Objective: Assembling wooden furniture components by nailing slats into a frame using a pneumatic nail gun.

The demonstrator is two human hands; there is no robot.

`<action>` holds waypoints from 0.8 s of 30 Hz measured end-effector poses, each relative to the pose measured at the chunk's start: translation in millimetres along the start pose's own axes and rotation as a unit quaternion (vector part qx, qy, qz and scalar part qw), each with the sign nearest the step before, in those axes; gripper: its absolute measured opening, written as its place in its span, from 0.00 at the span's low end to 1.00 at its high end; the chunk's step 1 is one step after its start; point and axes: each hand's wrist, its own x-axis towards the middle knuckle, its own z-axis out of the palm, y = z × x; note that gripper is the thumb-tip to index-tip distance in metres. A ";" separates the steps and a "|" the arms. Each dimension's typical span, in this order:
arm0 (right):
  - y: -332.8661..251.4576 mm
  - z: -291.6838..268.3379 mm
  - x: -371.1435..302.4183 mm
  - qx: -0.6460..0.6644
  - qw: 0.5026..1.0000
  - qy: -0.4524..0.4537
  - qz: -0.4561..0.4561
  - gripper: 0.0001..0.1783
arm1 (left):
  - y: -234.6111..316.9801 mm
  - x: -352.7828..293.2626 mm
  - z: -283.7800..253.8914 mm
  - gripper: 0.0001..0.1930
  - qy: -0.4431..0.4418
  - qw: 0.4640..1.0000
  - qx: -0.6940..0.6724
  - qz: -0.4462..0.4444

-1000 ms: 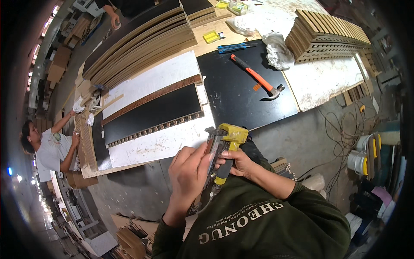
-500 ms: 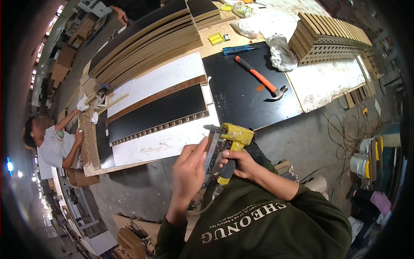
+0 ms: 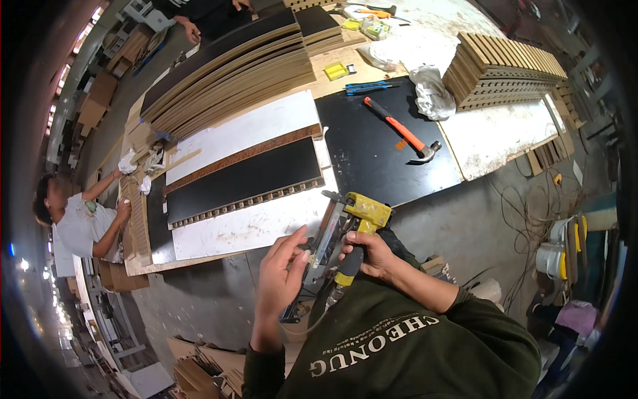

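Note:
My right hand [image 3: 369, 254] is wrapped round the black grip of a yellow air nail gun [image 3: 367, 211], held in front of my body. The gun's nose points up and to the left, and its long grey magazine [image 3: 325, 234] slants down toward my left hand. An air hose fitting [image 3: 335, 294] sits at the bottom of the grip. Beside the magazine is my left hand [image 3: 280, 269], its fingers bent a little and apart from the thumb. Nothing shows in it; whether its fingertips touch the magazine I cannot tell.
A black panel with a notched edge [image 3: 246, 179] lies on the white board of the workbench. A claw hammer [image 3: 402, 132], blue cutters [image 3: 371, 87] and stacked boards [image 3: 232, 80] are beyond. One co-worker [image 3: 83, 216] works at the left; another's hand [image 3: 191, 32] is at the back.
My left hand has drawn slightly down and left, its fingers bending more. The nail gun stays nearly in place in my right hand. The person at the back shows more.

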 end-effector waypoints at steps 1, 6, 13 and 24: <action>1.1 0.0 1.3 0.018 1.000 0.013 0.003 0.11 | 3.4 3.5 1.6 0.21 -0.017 1.000 -0.016 0.000; 1.9 4.7 2.1 0.007 1.000 0.005 0.010 0.12 | 9.1 3.9 0.2 0.32 -0.034 0.998 0.041 -0.011; 4.4 14.8 3.4 -0.046 0.998 0.030 0.008 0.09 | -1.5 12.0 16.8 0.44 -0.038 0.993 0.076 -0.088; 10.0 24.1 7.6 -0.092 0.996 0.021 -0.009 0.07 | -11.4 24.1 25.0 0.48 0.051 0.992 -0.065 -0.096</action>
